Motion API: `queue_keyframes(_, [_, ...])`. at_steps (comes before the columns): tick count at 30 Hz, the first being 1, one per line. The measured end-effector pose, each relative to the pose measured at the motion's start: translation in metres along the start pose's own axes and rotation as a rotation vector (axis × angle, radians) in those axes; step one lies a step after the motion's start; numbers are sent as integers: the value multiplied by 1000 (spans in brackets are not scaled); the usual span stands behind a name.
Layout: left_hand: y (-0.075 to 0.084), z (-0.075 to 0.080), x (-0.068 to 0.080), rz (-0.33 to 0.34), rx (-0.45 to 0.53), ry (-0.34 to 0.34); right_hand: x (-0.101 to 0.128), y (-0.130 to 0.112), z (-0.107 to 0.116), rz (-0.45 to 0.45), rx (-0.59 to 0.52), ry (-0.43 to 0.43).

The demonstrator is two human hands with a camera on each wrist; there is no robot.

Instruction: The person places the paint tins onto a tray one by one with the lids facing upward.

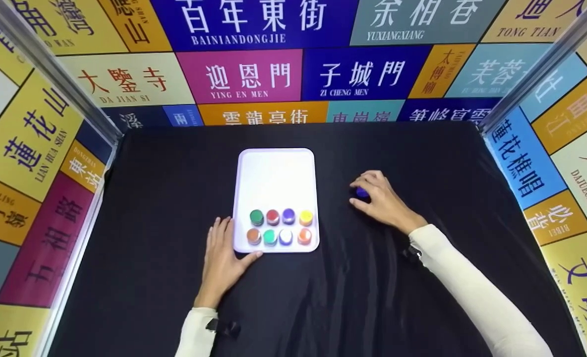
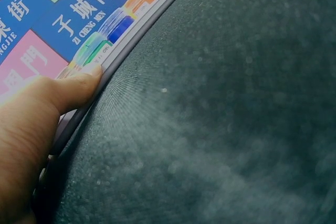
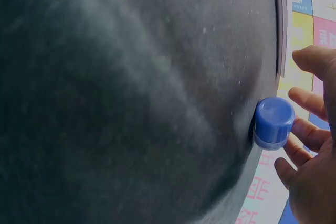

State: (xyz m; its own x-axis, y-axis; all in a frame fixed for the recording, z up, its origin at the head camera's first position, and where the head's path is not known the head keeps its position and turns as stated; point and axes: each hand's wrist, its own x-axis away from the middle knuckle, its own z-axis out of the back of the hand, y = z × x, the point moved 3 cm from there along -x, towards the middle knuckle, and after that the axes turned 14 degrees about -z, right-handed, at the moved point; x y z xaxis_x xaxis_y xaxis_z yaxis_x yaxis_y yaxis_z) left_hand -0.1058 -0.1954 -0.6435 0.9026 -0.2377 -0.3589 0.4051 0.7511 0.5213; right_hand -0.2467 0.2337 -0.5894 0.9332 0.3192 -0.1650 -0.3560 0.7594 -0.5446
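Note:
A white tray [image 1: 275,178] holds two rows of small lidded jars in its near half. My left hand [image 1: 222,258] rests at the tray's near left corner, fingers straight along its side. In the left wrist view the thumb [image 2: 79,86] lies on the near rim. To the right of the tray, my right hand [image 1: 380,198] is spread over a blue-lidded jar [image 3: 274,121] standing on the black cloth. Its thumb stands apart from the jar in the right wrist view, while other fingers are close beside it.
The far row holds green [image 1: 257,216], red [image 1: 272,216], purple [image 1: 288,215] and yellow [image 1: 306,217] jars. Nearer stand brown [image 1: 254,236], light green [image 1: 270,237], pale-topped [image 1: 285,236] and orange [image 1: 304,235] ones. Printed walls [image 1: 239,74] enclose the black-covered table [image 1: 164,188].

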Motion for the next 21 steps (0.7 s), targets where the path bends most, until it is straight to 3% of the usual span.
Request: queue_keyframes(21, [0,1,0,-5,-2,15,17,25,13,-98,-20,34])
